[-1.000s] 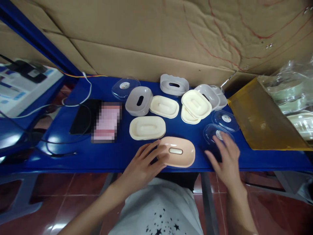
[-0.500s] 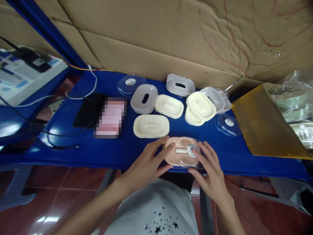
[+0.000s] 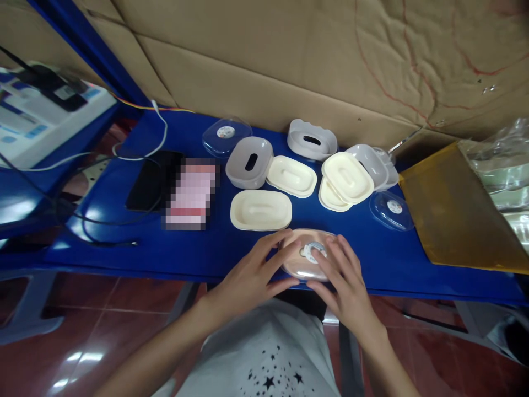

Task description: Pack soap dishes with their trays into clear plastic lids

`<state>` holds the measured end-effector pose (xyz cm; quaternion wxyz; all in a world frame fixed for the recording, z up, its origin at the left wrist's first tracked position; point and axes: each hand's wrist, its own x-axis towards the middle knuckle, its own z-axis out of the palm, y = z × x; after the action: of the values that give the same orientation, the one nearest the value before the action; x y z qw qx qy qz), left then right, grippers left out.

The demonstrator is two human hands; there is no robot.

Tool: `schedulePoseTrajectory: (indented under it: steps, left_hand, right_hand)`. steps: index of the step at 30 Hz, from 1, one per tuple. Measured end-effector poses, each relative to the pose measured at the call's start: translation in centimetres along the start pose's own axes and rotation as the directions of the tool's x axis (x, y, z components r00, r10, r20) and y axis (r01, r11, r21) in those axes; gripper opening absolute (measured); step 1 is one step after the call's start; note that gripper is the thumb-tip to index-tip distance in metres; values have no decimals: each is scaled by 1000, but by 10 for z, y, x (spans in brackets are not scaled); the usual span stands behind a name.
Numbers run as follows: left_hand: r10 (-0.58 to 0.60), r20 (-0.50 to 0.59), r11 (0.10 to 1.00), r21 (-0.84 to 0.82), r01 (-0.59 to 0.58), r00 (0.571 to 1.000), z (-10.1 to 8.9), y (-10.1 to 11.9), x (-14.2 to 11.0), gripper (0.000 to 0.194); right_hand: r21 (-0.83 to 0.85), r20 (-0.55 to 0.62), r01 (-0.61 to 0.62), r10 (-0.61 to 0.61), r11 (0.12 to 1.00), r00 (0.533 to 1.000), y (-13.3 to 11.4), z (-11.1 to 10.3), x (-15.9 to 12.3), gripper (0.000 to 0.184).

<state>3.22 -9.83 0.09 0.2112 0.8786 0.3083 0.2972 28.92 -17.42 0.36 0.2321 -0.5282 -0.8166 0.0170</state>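
Observation:
At the table's front edge lies a peach soap box (image 3: 293,263), with a clear plastic lid (image 3: 309,273) over it. The lid bears a round white-and-blue sticker. My left hand (image 3: 257,271) grips the box's left end, thumb at the near side and fingers on top. My right hand (image 3: 347,284) is curved round the lid's right end, one finger on the sticker and the thumb at the near edge. Just behind is a cream tray insert (image 3: 261,210), with another cream insert (image 3: 292,176) beyond it.
Grey soap box bases (image 3: 249,163) stand toward the back, and two stacked cream inserts (image 3: 347,177) lean against one. Clear lids (image 3: 392,209) lie left and right. A phone with a blurred screen (image 3: 190,194) and black cables are at left; a brown carton (image 3: 458,215) is at right.
My right hand has moved left with the clear lid, so the lid now sits more squarely over the peach soap box. The whole view has shifted slightly.

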Motion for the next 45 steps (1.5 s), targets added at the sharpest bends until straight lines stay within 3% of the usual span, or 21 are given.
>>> schedulePoseTrajectory:
  steps: [9, 13, 16, 18, 25, 28, 31, 34, 37, 41, 45]
  left_hand:
    - [-10, -8, 1000, 10, 10, 1000, 0, -2, -1, 67]
    - [-38, -26, 972, 229, 43, 999, -15, -13, -1, 63]
    - [-26, -54, 912, 407, 46, 998, -27, -22, -4, 47]
    - [20, -31, 897, 442, -4, 999, -31, -25, -8, 35]
    - [122, 24, 959, 256, -124, 992, -31, -9, -37, 32]
    - [133, 87, 976, 159, -146, 987, -26, 4, -41, 41]
    - [168, 173, 982, 54, -180, 970, -19, 14, -36, 52]
    - [191, 210, 981, -6, -194, 959, -12, 20, -24, 56]
    - [209, 212, 978, -27, -208, 955, -4, 21, -12, 56]
    - [191, 212, 981, -14, -192, 958, 4, 19, -4, 57]
    - [162, 200, 986, 18, -169, 966, 7, 17, -6, 57]
  right_hand:
    - [-57, 48, 9, -6, 998, 999, 6, 3, -3, 79]
    - [-81, -10, -95, 95, 992, 995, 15, -3, -1, 78]
    - [-117, -96, -198, 188, 973, 978, 22, -5, 6, 74]
    - [-132, -122, -220, 204, 966, 971, 23, -2, 14, 72]
    - [-66, -10, -149, 149, 987, 989, 16, 17, 56, 81]
    - [67, 50, -119, 116, 991, 992, 29, 14, 62, 84]
    - [123, 22, -176, 175, 977, 984, 52, 1, 52, 76]
    - [69, -67, -241, 245, 968, 967, 73, -13, 37, 65]
    - [-60, -86, -212, 206, 976, 975, 87, -22, 33, 58]
    - [-255, -108, -151, 127, 955, 986, 99, -23, 56, 53]
    - [-327, -129, -118, 79, 938, 988, 110, -18, 78, 41]
